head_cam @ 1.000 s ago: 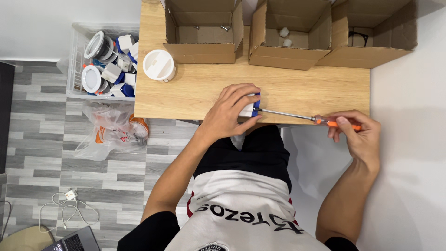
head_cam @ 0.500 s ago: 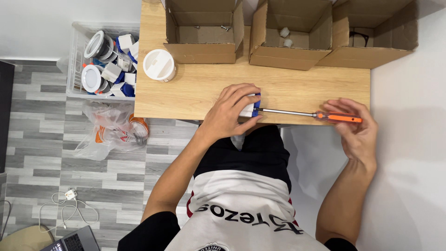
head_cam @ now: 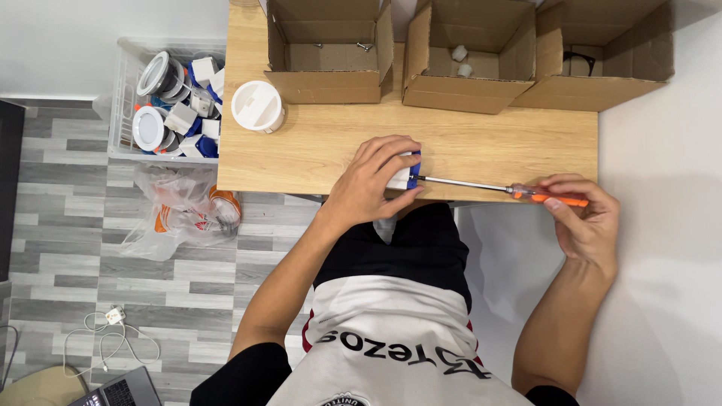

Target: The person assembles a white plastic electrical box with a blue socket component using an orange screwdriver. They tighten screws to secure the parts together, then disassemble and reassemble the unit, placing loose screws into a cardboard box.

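In the head view, a small white and blue part (head_cam: pixel 404 171) is pressed onto the wooden table (head_cam: pixel 316 146) by the left hand (head_cam: pixel 372 184), whose fingers are curled down over it and clamped on it. The part is found close to the near edge of the table, roughly at the middle of its length. An orange-handled screwdriver (head_cam: pixel 500 188) is gripped by the right hand (head_cam: pixel 587 222), the fingers being closed around the orange handle; the metal shaft is laid almost level along the table's near edge, and its tip is met by the part's right side. The right hand itself is held just past the table's near right corner, over the pale floor.

At the far edge of the table three open cardboard boxes (head_cam: pixel 466 56) are lined up side by side, and a white lidded cup (head_cam: pixel 257 107) is stood to their left. Between the boxes and the hands a bare strip of wood is left open. Beyond the left edge of the table, a clear bin (head_cam: pixel 124 105) of round white fittings and a plastic bag (head_cam: pixel 188 214) are seen on the grey floor.
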